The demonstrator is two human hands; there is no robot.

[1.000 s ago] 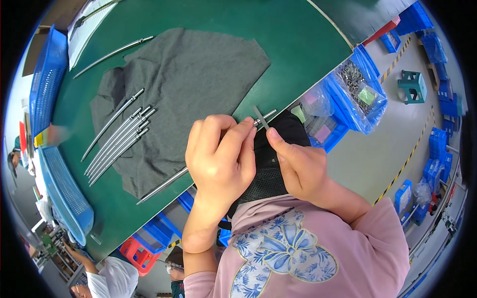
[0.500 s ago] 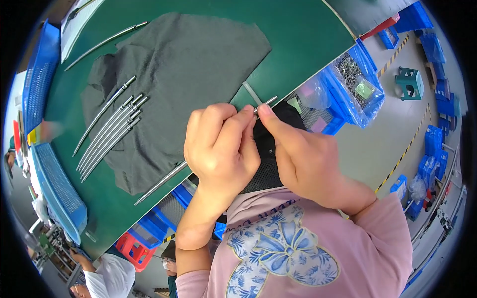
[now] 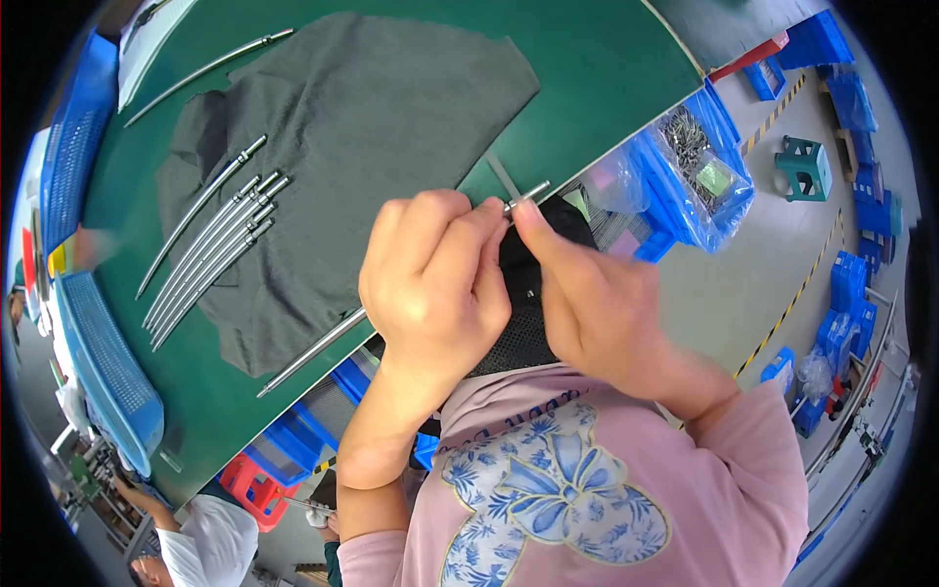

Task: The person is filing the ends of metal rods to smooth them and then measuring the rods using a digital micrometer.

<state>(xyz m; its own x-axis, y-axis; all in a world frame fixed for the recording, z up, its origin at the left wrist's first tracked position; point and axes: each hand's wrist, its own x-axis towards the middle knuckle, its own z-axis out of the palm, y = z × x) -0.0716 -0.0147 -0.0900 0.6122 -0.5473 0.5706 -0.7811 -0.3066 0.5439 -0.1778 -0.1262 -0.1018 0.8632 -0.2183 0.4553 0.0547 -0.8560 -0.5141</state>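
Note:
My left hand (image 3: pixel 432 284) is closed round a slim metal rod (image 3: pixel 313 352), held aslant over the table's near edge. Its tapered end points to the lower left; the collared end comes out past my fingers on the right. With thumb and bent fingers, my right hand (image 3: pixel 602 308) pinches a thin, pale flat strip (image 3: pixel 503 176) against the rod close to the collar. My right fingertips are partly hidden behind the thumb. On the grey cloth (image 3: pixel 391 108) to the left lie several similar metal rods (image 3: pixel 207 259) side by side, with collared ends up and to the right.
Another rod (image 3: pixel 205 70) rests at the far left of the green table (image 3: pixel 606 59). Blue baskets (image 3: pixel 108 362) line its left edge. Along the near edge are blue bins, one bin (image 3: pixel 699 166) holding small metal parts in plastic. A green stool (image 3: pixel 804 168) stands on the floor; a person (image 3: pixel 215 528) sits lower left.
My hands keep their hold on the rod and the strip, with the strip and right thumb shifted slightly along the rod's collared end. The whole view has moved a little.

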